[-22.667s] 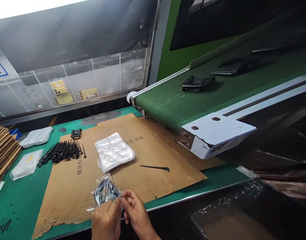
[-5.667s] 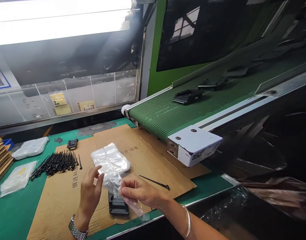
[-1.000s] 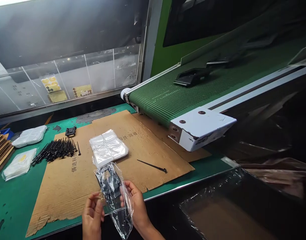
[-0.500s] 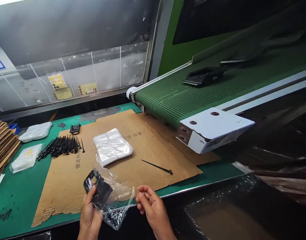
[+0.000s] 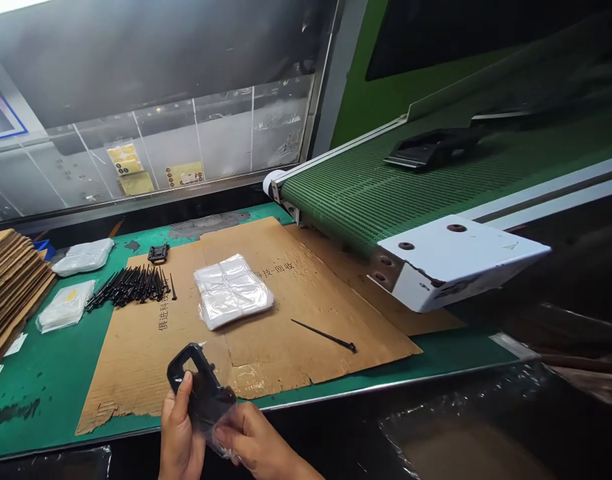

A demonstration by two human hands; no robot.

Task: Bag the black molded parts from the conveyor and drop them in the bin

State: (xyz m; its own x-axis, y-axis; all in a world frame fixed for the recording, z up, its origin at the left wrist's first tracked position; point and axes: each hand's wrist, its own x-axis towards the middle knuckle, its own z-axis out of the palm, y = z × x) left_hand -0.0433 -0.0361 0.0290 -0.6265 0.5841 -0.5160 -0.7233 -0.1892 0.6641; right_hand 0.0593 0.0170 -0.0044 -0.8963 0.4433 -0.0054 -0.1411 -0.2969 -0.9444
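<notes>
A black plastic part (image 5: 199, 387) in a clear bag is gripped low in view, over the table's near edge. My left hand (image 5: 179, 437) holds its left side, thumb along the part. My right hand (image 5: 251, 443) pinches the crumpled clear bag (image 5: 226, 427) against the part's lower right. A stack of clear bags (image 5: 233, 290) lies on the brown cardboard sheet (image 5: 286, 313) just beyond my hands. A single black cable tie (image 5: 325, 335) lies to the right of the stack. A pile of black ties (image 5: 131, 288) lies at the cardboard's left.
A green conveyor belt (image 5: 366, 193) slopes down from the right, carrying black parts (image 5: 426, 148). Its white end bracket (image 5: 451, 260) overhangs the table. Folded cardboard (image 5: 11, 280) is stacked at the left beside filled bags (image 5: 66, 303). A small black clip (image 5: 158, 253) lies at the back. A plastic-lined box (image 5: 461, 427) stands lower right.
My right hand has come in from the right and gathered the loose bag tight against the part. The camera view has shifted slightly left.
</notes>
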